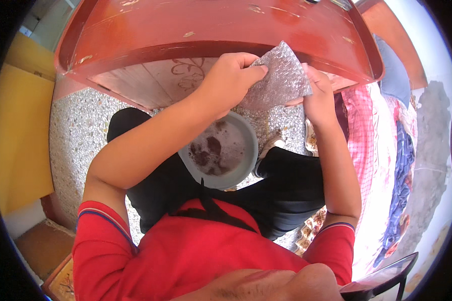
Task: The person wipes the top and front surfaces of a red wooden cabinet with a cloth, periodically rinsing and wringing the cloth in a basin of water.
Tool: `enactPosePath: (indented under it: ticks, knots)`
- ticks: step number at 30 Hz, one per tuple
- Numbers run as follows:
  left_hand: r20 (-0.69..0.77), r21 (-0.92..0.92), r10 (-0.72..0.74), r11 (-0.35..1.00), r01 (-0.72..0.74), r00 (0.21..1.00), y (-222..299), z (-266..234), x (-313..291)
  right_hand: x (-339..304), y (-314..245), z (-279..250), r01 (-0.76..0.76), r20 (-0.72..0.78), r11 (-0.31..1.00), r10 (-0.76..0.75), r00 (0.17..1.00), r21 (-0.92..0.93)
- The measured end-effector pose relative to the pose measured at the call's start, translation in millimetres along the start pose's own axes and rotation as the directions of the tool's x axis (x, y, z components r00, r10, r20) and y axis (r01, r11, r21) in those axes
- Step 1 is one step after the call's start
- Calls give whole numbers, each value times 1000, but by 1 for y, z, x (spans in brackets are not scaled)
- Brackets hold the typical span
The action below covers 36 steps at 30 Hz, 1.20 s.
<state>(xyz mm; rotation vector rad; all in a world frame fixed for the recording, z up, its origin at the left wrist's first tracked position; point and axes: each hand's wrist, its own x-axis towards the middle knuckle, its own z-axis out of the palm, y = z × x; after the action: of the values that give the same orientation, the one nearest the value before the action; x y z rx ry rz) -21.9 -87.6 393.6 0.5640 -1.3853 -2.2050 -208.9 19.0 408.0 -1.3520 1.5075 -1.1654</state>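
My left hand point(233, 75) pinches the left edge of a silvery-grey, crinkled, slightly see-through cloth point(282, 78), its thumb lying over the near face. At the opposite edge, my right hand point(319, 93) grips the same cloth, most of its fingers hidden behind it. The cloth is spread between both hands with one corner pointing up. Below them, between my legs, a grey-blue basin point(252, 150) stands on the floor. It holds foamy water point(231, 143) with dark brown patches; whether these are dirt or gaps in the foam, I cannot tell.
A red-brown table point(211, 25) with a raised rim and chipped paint stands just beyond my hands. At right lies a bed with pink checked bedding point(361, 130) and a blue-grey pillow point(392, 70). A yellow panel point(22, 130) stands at left on the speckled floor point(78, 130).
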Motion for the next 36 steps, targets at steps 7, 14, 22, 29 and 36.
enactPosePath:
  ticks: [7,14,22,29,36]
  knots:
    - [-59,-176,-25,984,14,998,-4,-6,-1,0,17,16,173,-166,957,-136,977,234]
    - [-103,19,12,1000,-10,995,2,-13,-5,5,-6,26,74,-158,995,-64,985,60]
    - [-19,131,182,975,-178,983,34,-23,-11,-8,-30,-57,144,-775,853,-518,363,-502]
    - [67,187,175,965,-184,982,28,-20,-20,10,4,3,-29,-459,675,-469,755,-738]
    - [110,166,177,967,-194,978,21,-13,-13,35,21,59,235,-270,699,-531,804,-675]
